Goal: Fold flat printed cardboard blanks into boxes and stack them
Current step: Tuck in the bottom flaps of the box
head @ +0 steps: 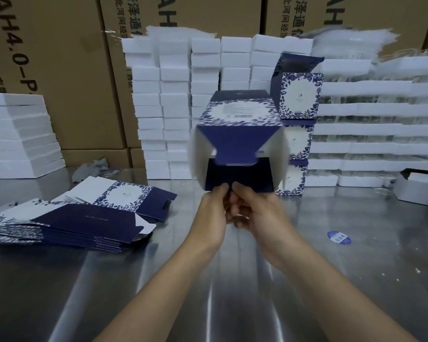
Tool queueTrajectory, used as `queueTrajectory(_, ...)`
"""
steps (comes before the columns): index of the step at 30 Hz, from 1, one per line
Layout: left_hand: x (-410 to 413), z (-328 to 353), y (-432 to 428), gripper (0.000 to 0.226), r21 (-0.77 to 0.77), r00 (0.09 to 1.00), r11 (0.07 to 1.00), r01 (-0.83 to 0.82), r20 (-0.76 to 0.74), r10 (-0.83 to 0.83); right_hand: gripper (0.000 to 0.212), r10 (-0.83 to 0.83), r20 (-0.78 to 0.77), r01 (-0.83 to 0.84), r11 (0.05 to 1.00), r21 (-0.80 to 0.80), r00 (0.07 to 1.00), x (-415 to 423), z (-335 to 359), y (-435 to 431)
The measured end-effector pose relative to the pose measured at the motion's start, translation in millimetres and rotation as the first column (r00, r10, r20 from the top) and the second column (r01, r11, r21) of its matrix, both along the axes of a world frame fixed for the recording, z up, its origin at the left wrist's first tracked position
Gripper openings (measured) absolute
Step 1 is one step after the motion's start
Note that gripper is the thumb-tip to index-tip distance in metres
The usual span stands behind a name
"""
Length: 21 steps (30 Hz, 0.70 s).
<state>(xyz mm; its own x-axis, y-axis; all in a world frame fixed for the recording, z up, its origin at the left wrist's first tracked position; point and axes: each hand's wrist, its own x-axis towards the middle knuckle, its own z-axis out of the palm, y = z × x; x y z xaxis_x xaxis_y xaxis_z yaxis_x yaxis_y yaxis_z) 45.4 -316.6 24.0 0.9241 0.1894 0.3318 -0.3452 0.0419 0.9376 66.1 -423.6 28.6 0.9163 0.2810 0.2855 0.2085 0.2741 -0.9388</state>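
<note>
Back wall of big brown corrugated shipping cartons (59, 70) w/ black print, behind a brushed steel tabletop (232, 280) that fills the lower view. Stacks of white foam blocks (176, 95) stand along the table's far edge, centre to right, w/ a separate stack of white foam slabs (17, 134) far left. Pile of flat navy-and-white floral-print cardboard blanks (84, 218) lies on the table at left, loosely fanned, well apart from the hands. Half-formed navy-and-white floral cardboard box (240, 114) is held up off the table at centre, in front of the foam, just left of a stack of three finished floral boxes (299, 95) whose top one has its lid flap standing up. Held box is motion-blurred; open end faces the camera, white label panel on top, navy trapezoid flap hanging down from the top edge, white-inside side flaps splayed left & right, dark navy flap at the bottom. Both forearms are bare and reach fwd from the lower edge, converging under the box. Left hand (211, 213) & right hand (260, 213) are side by side, touching, thumbs on top of the bottom flap's near edge, fingers curled beneath, so both pinch that flap. Crumpled grey rag (94, 166) lies by the cartons at left. Small blue oval sticker (339, 237) lies on the table to the right of the hands.
</note>
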Motion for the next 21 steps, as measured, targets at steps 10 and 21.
queueTrajectory(10, -4.7, 0.2, -5.2, 0.048, 0.057, 0.998, 0.996, -0.062, 0.033, 0.06, 0.029, -0.074, -0.014, 0.074, 0.997, 0.008, 0.997, 2.1, -1.8, -0.5)
queueTrajectory(21, -11.2, 0.2, -8.9, 0.058, 0.046, 0.995, 0.996, -0.078, -0.064, 0.081, 0.029, 0.083, -0.066, -0.086, 0.995, -0.044, 0.994, 1.5, -6.5, -1.2)
